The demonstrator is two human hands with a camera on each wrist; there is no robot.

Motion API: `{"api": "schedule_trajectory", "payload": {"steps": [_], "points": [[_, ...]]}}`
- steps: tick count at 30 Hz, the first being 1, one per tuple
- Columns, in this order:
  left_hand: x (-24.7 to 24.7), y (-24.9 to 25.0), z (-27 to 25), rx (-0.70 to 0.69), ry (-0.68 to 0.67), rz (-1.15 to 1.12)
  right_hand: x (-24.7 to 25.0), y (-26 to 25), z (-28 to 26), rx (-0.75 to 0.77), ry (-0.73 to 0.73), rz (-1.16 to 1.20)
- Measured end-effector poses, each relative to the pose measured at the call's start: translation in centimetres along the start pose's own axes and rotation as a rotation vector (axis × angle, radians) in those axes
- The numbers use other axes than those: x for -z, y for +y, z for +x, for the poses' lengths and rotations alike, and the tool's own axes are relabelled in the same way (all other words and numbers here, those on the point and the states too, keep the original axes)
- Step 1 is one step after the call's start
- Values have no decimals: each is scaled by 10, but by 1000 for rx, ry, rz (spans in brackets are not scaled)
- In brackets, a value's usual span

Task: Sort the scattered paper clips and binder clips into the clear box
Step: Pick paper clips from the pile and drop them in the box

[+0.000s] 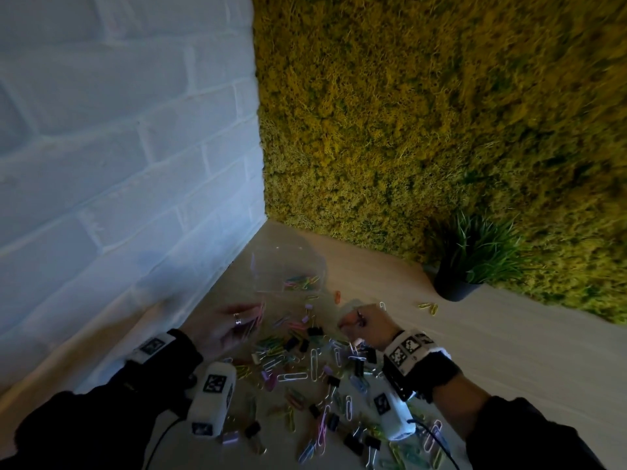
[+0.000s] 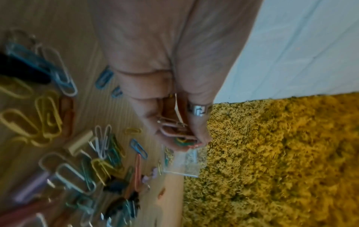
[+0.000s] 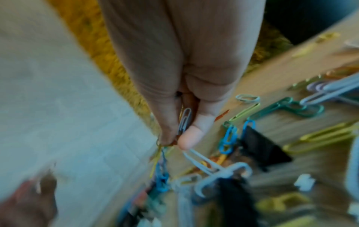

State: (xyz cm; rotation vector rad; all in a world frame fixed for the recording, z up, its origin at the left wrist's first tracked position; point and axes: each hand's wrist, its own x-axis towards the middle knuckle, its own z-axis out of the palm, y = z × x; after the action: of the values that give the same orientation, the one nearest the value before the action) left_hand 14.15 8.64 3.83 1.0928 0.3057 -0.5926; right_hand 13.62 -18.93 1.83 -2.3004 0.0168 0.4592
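Note:
Coloured paper clips point(image 1: 298, 371) and black binder clips point(image 1: 315, 331) lie scattered on the wooden table point(image 1: 509, 334). The clear box point(image 1: 288, 266) stands in the far corner with several coloured clips inside. My left hand point(image 1: 234, 325) hovers left of the pile, its fingers curled round a bunch of paper clips point(image 2: 177, 135). My right hand point(image 1: 363, 322) is above the pile's far side and pinches a few paper clips point(image 3: 184, 121) between thumb and fingers, with more clips dangling below it.
A white brick wall point(image 1: 118, 164) borders the table on the left, and a moss wall point(image 1: 441, 113) runs behind it. A dark pot with a green plant point(image 1: 468, 266) stands at the back right. Yellow clips point(image 1: 428, 306) lie apart near the pot.

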Motion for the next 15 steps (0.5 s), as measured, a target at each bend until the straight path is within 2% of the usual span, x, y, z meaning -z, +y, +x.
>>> {"api": "schedule_trajectory", "payload": {"steps": [3, 5, 10, 13, 15], "points": [[-3, 1, 1, 46, -35, -105, 12, -9, -6, -64, 20, 334], [-5, 1, 2, 90, -110, -108, 21, -23, -3, -41, 58, 380], [-17, 11, 7, 139, -99, -62, 30, -73, 32, 175, 210, 242], [-28, 17, 14, 105, -90, -38, 27, -101, 52, 273, 375, -23], [-39, 20, 19, 90, -80, 4, 23, -109, 63, 290, 370, -166]]}}
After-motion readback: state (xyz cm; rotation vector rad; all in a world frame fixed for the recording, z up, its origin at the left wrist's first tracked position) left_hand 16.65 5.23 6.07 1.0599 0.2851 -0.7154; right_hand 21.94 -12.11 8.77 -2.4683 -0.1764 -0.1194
